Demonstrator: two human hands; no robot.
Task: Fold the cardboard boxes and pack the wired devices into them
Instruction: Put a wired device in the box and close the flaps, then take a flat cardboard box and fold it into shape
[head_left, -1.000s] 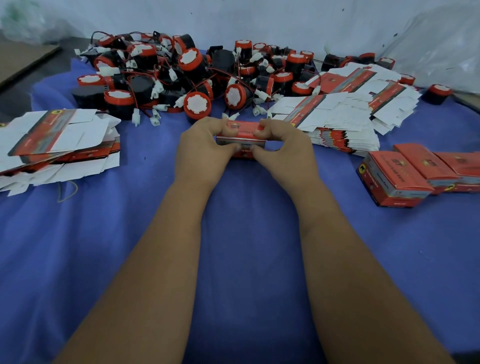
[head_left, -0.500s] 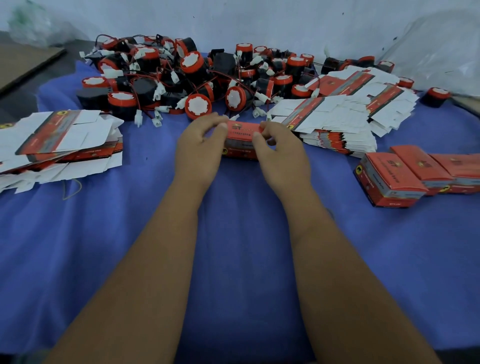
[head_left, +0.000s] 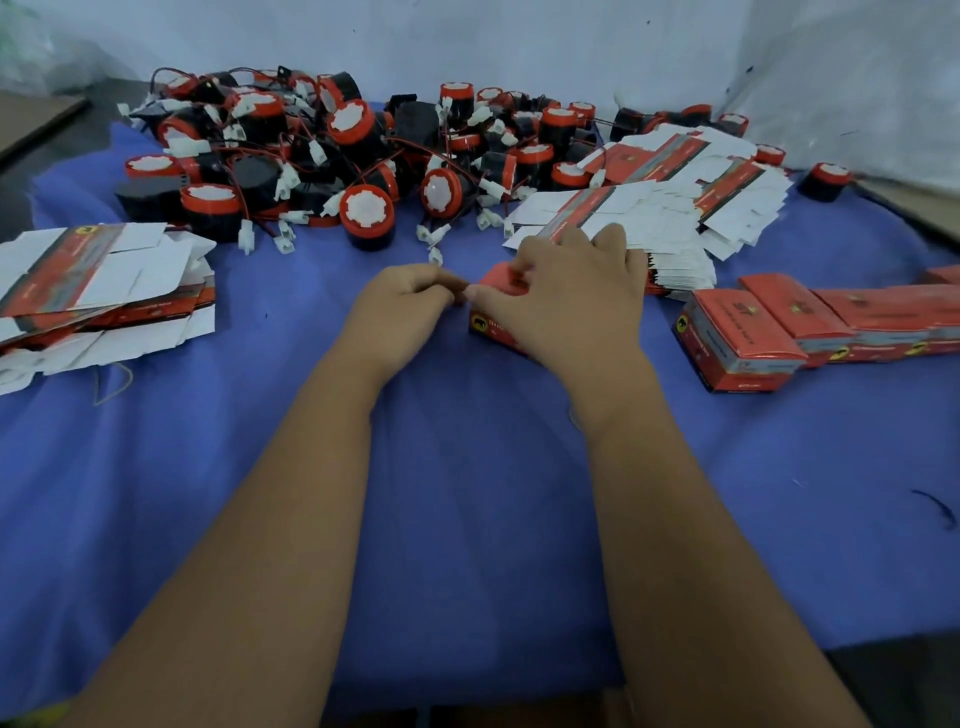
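Note:
A small red cardboard box (head_left: 492, 328) lies on the blue cloth at the centre. My right hand (head_left: 569, 301) covers it from above and grips it, fingers curled over its red top flap (head_left: 506, 274). Just to the left, my left hand (head_left: 410, 304) has its fingers curled, and its fingertips pinch the box's left end. Whatever is inside the box is hidden. A heap of black and red wired devices (head_left: 363, 208) with white plugs sits beyond both hands.
Flat unfolded box blanks are stacked at the left (head_left: 98, 280) and at the back right (head_left: 654, 218). A row of closed red boxes (head_left: 737, 338) lies at the right. The blue cloth (head_left: 467, 493) covers the table; a white wall stands behind.
The box has shifted right and turned under my right hand, which now lies over its top. My left hand has slid from the box's side to its left end.

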